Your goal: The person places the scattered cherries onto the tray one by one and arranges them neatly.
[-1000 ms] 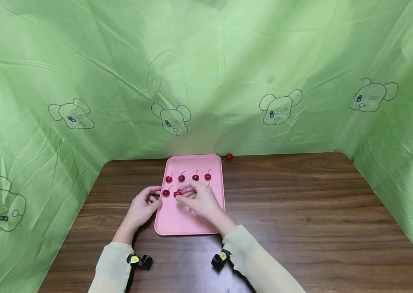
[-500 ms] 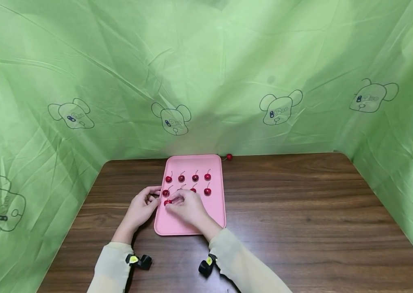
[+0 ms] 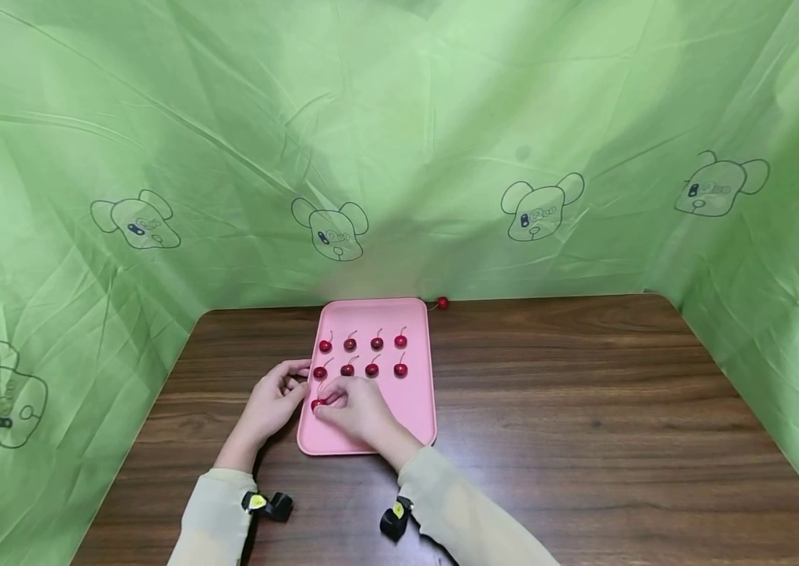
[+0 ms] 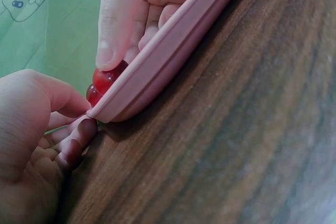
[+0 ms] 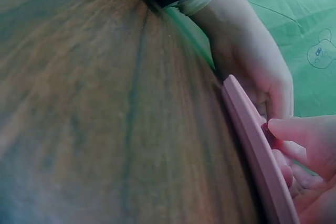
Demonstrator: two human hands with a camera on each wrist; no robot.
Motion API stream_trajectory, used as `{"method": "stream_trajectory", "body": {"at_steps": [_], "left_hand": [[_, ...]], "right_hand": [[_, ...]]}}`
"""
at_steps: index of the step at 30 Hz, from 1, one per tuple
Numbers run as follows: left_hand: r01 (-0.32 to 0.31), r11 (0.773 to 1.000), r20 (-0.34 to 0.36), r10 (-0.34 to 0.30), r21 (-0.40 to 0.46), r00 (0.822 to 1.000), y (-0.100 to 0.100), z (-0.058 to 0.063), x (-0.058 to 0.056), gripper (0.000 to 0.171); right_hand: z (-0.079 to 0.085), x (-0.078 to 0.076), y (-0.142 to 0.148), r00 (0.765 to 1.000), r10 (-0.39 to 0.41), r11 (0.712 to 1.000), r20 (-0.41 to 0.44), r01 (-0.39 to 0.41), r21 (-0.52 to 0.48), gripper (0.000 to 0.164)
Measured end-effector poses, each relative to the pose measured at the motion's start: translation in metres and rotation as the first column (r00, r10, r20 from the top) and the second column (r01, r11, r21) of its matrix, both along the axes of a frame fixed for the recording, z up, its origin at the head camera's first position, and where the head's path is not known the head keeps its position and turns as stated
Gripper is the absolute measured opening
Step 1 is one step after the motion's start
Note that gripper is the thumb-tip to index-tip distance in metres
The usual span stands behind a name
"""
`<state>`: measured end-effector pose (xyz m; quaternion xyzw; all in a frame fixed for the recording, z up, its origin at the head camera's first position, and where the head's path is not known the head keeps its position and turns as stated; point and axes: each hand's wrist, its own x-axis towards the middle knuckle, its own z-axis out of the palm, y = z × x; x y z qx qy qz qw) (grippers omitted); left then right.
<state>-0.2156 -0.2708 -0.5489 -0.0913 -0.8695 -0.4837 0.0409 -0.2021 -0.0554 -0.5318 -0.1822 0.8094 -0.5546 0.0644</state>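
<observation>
A pink tray (image 3: 410,409) lies on the table with two rows of red cherries on its far half, four-across in look, stems pointing away. My right hand (image 3: 360,413) pinches a cherry (image 3: 316,405) between thumb and fingers, low over the tray's left side, nearer me than the two rows. In the left wrist view that cherry (image 4: 105,78) shows under a right-hand fingertip, just inside the rim. My left hand (image 3: 274,402) holds the tray's left edge, thumb at the rim and fingers below it. The right wrist view shows the tray's side (image 5: 254,145) partly covering both hands.
One more cherry (image 3: 443,303) lies on the table just off the tray's far right corner. The dark wooden table (image 3: 583,409) extends to the right. Green cloth (image 3: 428,157) with printed bear heads stands behind and at both sides.
My right hand has moved left and toward me with the cherry, from the second row to the tray's left side, uncovering cherries in that row. The left hand keeps its place at the edge.
</observation>
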Motion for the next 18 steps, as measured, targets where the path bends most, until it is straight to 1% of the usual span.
{"method": "stream_trajectory", "body": {"at_steps": [9, 13, 18], "left_hand": [[-0.009, 1.0, 0.01, 0.009, 0.007, 1.0, 0.0001, -0.0008, 0.0007, 0.036], [-0.007, 1.0, 0.012, 0.007, 0.012, 1.0, 0.0001, -0.0008, 0.0008, 0.036], [-0.006, 1.0, 0.011, 0.006, 0.006, 1.0, -0.0006, -0.0017, 0.0006, 0.035]], "right_hand": [[0.0007, -0.0007, 0.0025, 0.995, 0.023, 0.99, -0.099, -0.009, 0.142, 0.015], [0.0016, -0.0009, 0.005, 0.993, 0.026, 0.987, -0.116, -0.007, 0.163, 0.017], [0.0029, -0.0006, 0.0076, 0.995, 0.026, 0.988, -0.093, -0.012, 0.152, 0.019]]}}
